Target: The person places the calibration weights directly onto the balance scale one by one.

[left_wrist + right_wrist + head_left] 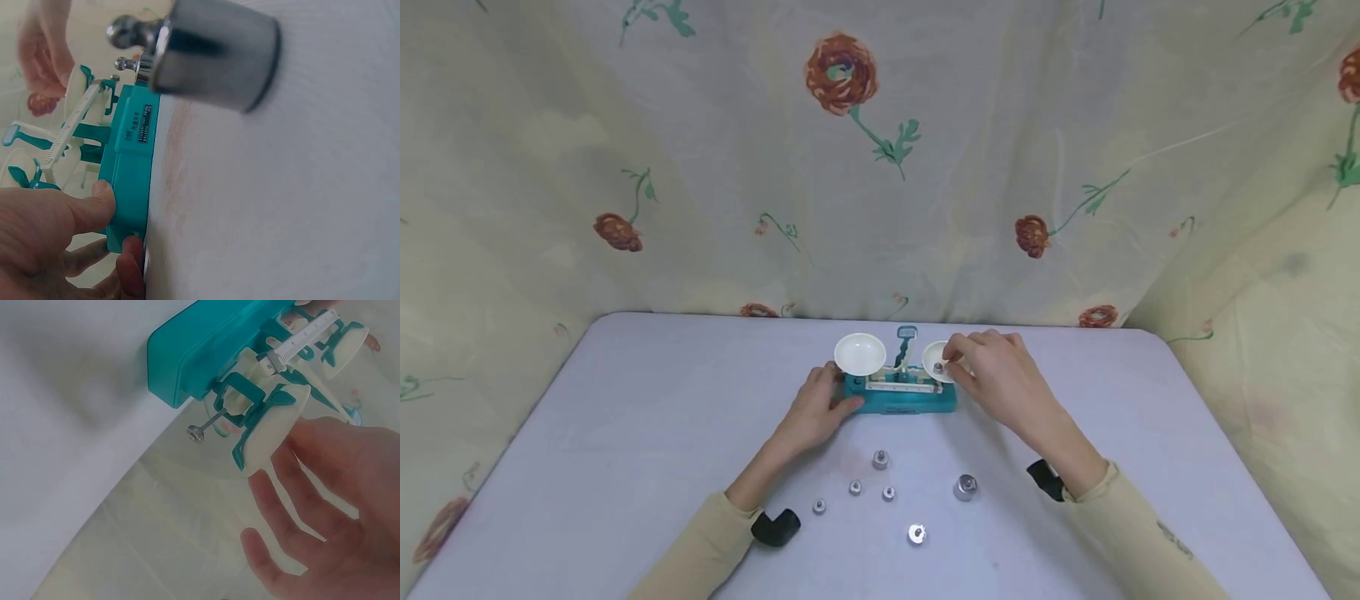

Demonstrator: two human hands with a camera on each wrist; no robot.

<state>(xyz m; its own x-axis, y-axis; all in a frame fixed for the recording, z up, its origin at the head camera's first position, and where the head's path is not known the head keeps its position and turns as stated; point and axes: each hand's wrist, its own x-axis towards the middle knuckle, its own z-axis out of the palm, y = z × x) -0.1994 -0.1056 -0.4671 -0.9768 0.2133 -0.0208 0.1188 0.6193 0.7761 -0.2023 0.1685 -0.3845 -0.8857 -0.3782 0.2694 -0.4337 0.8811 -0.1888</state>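
A teal balance scale point(901, 402) with two white pans stands near the back of the table. My left hand point(816, 408) grips the left end of its base, thumb on the front and fingers behind and below. Over the right pan point(928, 358) reaches my right hand point(996, 375), thumb and index finger bent toward a small metal weight point(938, 367). Their tips are right beside the weight; I cannot tell whether they pinch it. In the right wrist view, the pan point(275, 434) hides those fingertips. The left pan point(860, 355) sits higher than the right one.
Several metal weights lie in front of the scale, among them a large one point(966, 487), a medium one point(881, 459) and one point(917, 534) nearer me. A floral curtain point(955, 208) hangs behind the table's back edge.
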